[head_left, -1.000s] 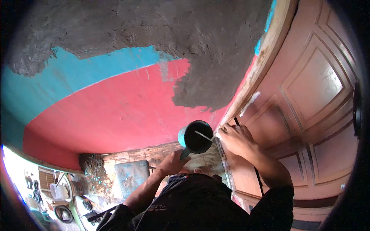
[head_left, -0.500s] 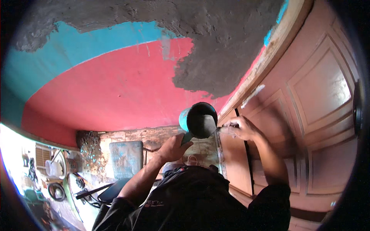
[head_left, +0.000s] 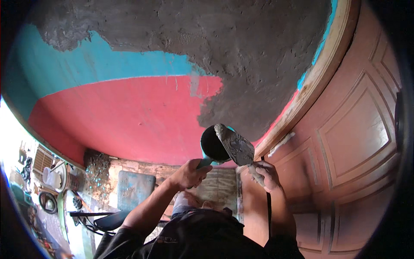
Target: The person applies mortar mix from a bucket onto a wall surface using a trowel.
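My left hand (head_left: 189,173) is closed round the handle of a turquoise dipper (head_left: 211,146), whose inside looks dark. My right hand (head_left: 268,176) grips a trowel (head_left: 238,146) by its handle. Grey mortar clings to the trowel's blade, with a thicker lump at the tip. The blade is tilted over the dipper's right side and hides part of its rim; whether they touch I cannot tell. Beyond both hands rises a wall with wet grey plaster (head_left: 258,56) over turquoise paint (head_left: 129,64) and pink paint (head_left: 142,116).
A wooden frame (head_left: 308,93) and a brown panelled door (head_left: 358,125) stand close on my right. To the left is a paint-stained chair (head_left: 136,190). Rubble (head_left: 101,170) lies at the wall's foot, with buckets and clutter (head_left: 56,179) farther left.
The trowel has come up out of the dipper, its blade now carrying mortar. My right hand has moved lower and turned. The view has tilted up, showing more plastered wall.
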The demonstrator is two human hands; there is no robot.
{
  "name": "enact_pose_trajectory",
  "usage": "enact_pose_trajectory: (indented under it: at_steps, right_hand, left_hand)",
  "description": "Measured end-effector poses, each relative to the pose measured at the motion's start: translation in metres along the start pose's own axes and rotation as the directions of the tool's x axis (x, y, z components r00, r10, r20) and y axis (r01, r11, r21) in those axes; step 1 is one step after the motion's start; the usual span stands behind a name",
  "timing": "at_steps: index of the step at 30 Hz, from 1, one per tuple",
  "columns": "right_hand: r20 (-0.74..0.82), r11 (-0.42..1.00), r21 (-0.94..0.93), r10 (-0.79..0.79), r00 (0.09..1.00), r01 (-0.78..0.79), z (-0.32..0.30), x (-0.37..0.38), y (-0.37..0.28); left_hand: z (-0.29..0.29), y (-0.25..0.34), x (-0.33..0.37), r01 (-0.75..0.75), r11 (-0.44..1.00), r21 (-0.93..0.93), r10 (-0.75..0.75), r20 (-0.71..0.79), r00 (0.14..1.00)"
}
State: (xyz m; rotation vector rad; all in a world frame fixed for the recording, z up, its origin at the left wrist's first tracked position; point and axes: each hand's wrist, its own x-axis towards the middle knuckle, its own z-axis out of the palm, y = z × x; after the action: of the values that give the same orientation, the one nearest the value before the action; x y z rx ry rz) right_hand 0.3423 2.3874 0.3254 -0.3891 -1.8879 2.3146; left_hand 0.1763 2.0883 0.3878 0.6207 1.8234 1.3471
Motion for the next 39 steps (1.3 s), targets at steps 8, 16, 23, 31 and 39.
enact_pose_trajectory:
  at_steps: [8,16,23,31,39]
  right_hand:
    - [-0.192,0.854,-0.214,-0.513,0.837,0.474,0.019,0.072,-0.05]
    - [0.203,-0.161,-0.972,-0.942,0.266,0.171,0.038,0.186,-0.081]
    - [0.257,-0.247,-0.966,-0.923,0.286,0.071,-0.001,0.207,-0.023]
    - [0.037,0.026,-0.977,-0.958,0.285,0.213,0.043,0.164,-0.054]
    - [0.137,-0.089,-0.985,-0.922,0.363,0.146,0.062,0.222,-0.073]
  left_hand:
    - [0.004,0.014,0.016,-0.005,0.996,-0.087,0.001,-0.045,0.999]
    - [-0.015,-0.015,0.025,-0.048,0.997,-0.068,0.046,-0.04,0.998]
    - [-0.038,-0.037,-0.005,-0.003,1.0,-0.025,0.001,-0.079,0.997]
    - [-0.044,-0.029,-0.016,0.1,0.982,-0.16,-0.103,-0.01,0.995]
    - [-0.044,-0.044,0.001,0.135,0.99,-0.033,-0.134,0.028,0.991]
